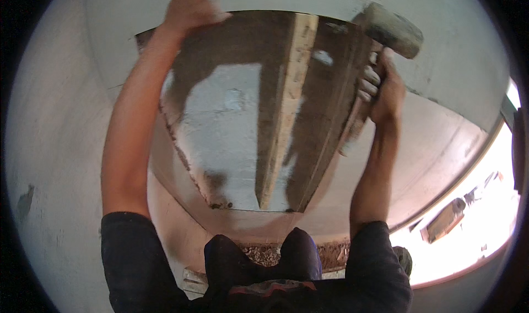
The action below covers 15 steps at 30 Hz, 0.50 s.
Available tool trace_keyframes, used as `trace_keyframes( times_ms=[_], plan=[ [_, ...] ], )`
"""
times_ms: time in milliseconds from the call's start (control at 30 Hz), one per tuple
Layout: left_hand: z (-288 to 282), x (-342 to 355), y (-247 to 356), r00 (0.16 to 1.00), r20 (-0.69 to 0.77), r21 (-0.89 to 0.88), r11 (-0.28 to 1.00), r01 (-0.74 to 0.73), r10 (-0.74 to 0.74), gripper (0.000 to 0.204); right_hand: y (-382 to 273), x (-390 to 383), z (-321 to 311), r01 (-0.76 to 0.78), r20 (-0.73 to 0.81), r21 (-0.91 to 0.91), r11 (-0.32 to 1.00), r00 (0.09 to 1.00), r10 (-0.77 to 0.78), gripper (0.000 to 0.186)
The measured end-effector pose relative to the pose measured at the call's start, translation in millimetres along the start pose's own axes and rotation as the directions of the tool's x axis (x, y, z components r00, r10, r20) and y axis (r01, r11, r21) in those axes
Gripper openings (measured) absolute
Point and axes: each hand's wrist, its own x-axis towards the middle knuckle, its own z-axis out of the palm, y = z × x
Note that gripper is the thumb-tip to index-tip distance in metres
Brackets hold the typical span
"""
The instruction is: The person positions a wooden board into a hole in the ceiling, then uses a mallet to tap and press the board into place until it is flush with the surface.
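Observation:
My right hand (386, 90) is closed around the handle of a mallet (394, 31). The mallet's thick, grey, worn head points up, and its handle slants down past my fingers beside the right edge of a dark brown panel (220, 43). A pale wooden strip (289, 101) runs lengthwise along this panel, narrowing toward its lower edge. Raised to the panel's upper left edge is my left hand (193, 7), its thumb sticking out to the right. The top of the picture cuts off its fingers, and a thin dark thing shows beside them, so its grip is unclear.
Pale grey wall (49, 131) surrounds the panel on several sides. Below, behind my knees, lies a strip of loose rubble (267, 255). At the right is a bright opening, with a brownish block-like object (445, 219) beyond its edge.

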Motion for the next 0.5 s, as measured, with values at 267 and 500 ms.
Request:
trace_keyframes(
  times_ms=[267, 500],
  plan=[
    [7, 2, -4, 0.994, -0.069, 0.102, 0.992, -0.073, 0.080, 0.112, 47, -62, 40, 0.146, -0.277, -0.187, 0.971, 0.941, -0.195, 0.036],
    [7, 7, 1, 0.991, -0.090, 0.082, 0.992, -0.091, 0.098, 0.114, 129, -76, 54, 0.344, -0.051, -0.281, 0.896, 0.927, -0.372, 0.027]
  ],
)
